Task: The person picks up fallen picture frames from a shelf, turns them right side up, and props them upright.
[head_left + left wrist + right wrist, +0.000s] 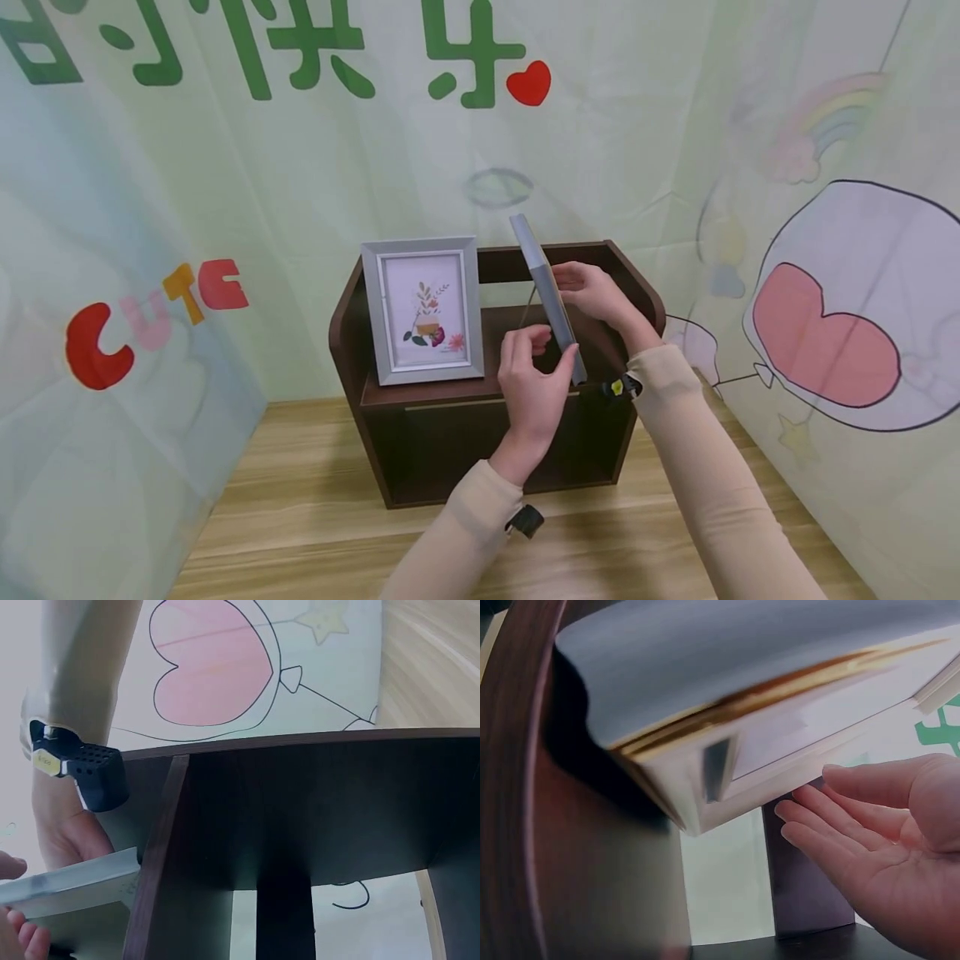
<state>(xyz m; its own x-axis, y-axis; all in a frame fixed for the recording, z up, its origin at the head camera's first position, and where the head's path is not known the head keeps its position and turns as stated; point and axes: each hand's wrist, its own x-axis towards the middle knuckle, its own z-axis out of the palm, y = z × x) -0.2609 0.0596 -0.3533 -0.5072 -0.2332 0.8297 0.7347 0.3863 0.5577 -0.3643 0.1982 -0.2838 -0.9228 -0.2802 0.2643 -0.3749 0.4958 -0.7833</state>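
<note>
A second picture frame [553, 300], grey and turned edge-on, is held upright but tilted over the right half of a dark brown shelf [435, 392]. Near its lower front edge my left hand [531, 383] pinches it, thumb on one side and fingers on the other. My right hand [592, 292] is on the frame's right side, fingers loosely extended; in the right wrist view its fingertips [799, 817] are at the frame's pale rim. Contact there is hard to tell. To the left, a silver-grey picture frame [468, 312] with a flower print stands on the shelf.
The shelf has raised side panels [633, 287] and a lower compartment [487, 458]. It stands on a wood-grain surface [300, 500]. Printed cloth walls [300, 183] enclose the back and both sides. Small black cameras [527, 521] are strapped to the wrists.
</note>
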